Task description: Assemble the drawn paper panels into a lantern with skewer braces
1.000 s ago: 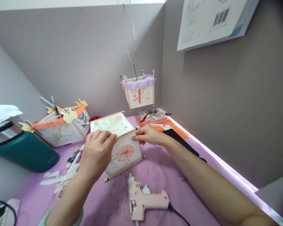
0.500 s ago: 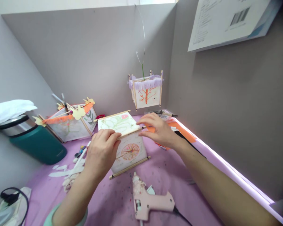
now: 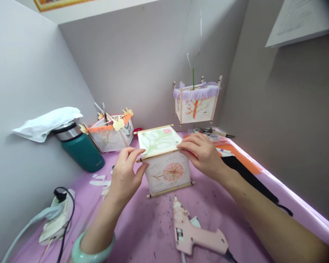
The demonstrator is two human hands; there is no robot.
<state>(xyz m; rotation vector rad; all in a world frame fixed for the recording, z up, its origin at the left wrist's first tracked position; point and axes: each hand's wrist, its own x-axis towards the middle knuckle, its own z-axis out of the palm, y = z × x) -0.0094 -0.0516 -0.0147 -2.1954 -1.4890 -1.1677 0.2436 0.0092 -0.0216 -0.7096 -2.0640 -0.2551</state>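
Note:
A box-shaped paper lantern (image 3: 167,175) with wooden-stick edges lies on its side on the purple tabletop. Its front panel has an orange round flower drawn on it, its upper panel green leaves and a pink bloom. My right hand (image 3: 203,153) pinches the right end of the stick along the lantern's upper front edge. At the other end of that stick is my left hand (image 3: 128,171), thumb and fingers apart around the corner without gripping it. A pink glue gun (image 3: 192,233) lies in front of the lantern, nozzle toward it.
A teal bottle (image 3: 82,153) and a lantern with orange trim (image 3: 108,138) stand at left. Another lantern with purple fringe (image 3: 197,106) hangs at the back right. A power strip (image 3: 55,219) is at lower left, a black pouch (image 3: 252,179) at right.
The view has swung left, so everything sits further right. My left hand has loosened from the stick and moved to its left end. My right hand has closed on the right end.

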